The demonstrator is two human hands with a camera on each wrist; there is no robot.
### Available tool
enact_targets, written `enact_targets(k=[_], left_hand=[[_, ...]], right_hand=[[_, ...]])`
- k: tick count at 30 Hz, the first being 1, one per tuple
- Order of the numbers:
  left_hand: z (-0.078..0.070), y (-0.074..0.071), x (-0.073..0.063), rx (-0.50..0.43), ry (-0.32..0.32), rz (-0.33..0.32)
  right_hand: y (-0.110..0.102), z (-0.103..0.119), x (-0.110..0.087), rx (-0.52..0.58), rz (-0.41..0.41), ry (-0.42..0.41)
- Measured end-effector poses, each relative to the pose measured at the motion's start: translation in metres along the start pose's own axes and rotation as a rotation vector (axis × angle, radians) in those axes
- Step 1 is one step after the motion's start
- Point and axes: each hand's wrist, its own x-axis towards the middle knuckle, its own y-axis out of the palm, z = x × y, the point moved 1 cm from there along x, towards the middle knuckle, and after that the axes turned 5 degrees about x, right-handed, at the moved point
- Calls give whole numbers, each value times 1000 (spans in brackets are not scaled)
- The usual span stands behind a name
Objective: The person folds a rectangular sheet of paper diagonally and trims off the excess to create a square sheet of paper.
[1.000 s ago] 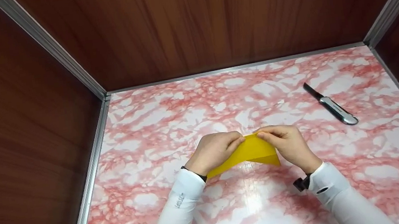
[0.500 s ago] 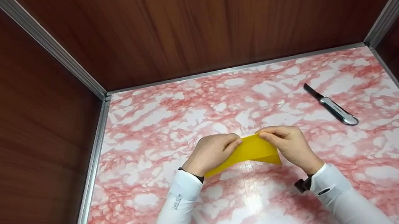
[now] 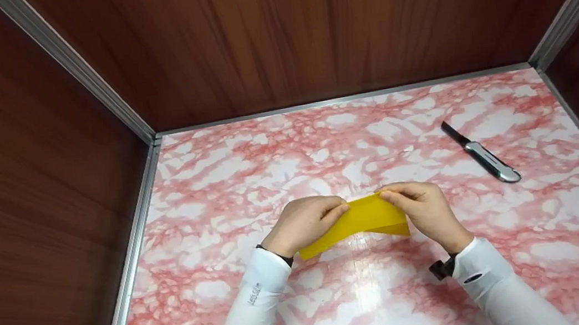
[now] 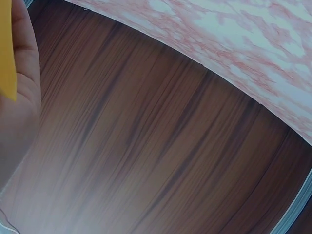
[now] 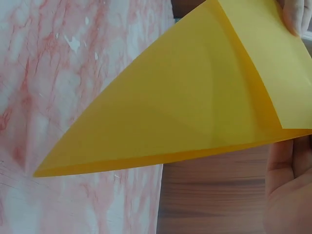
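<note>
Folded yellow paper [image 3: 368,216]: long axis left-right, between both grips
Left hand [image 3: 306,223]: pinching far edge
Right hand [image 3: 429,212]: pinching likewise, neither nearer

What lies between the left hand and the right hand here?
The yellow sheet: the head view shows its upper edge spanning the gap, with the left hand and the right hand each gripping it.

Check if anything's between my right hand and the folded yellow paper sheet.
Nothing visible is: your right hand pinches the folded yellow paper sheet directly at its far edge. The black-bladed knife with the silver-and-dark handle lies apart on the red-and-white marbled tabletop, off to the right.
</note>
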Motion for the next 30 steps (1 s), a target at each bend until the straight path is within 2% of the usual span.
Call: enact_targets(k=[6, 11, 16, 25, 30], left_hand=[[3, 0, -3, -13, -26, 13], [3, 0, -3, 18, -10, 12], [5, -1, -4, 4, -26, 13], [6, -1, -5, -23, -27, 10], [7, -3, -6, -21, -30, 1]], right_hand=[[-3, 2, -1, -28, -47, 38], [-4, 2, -2, -40, -36, 31], [-5, 2, -2, -27, -41, 39], [-8, -4, -1, -7, -54, 18], [-11, -3, 1, -14, -35, -32]])
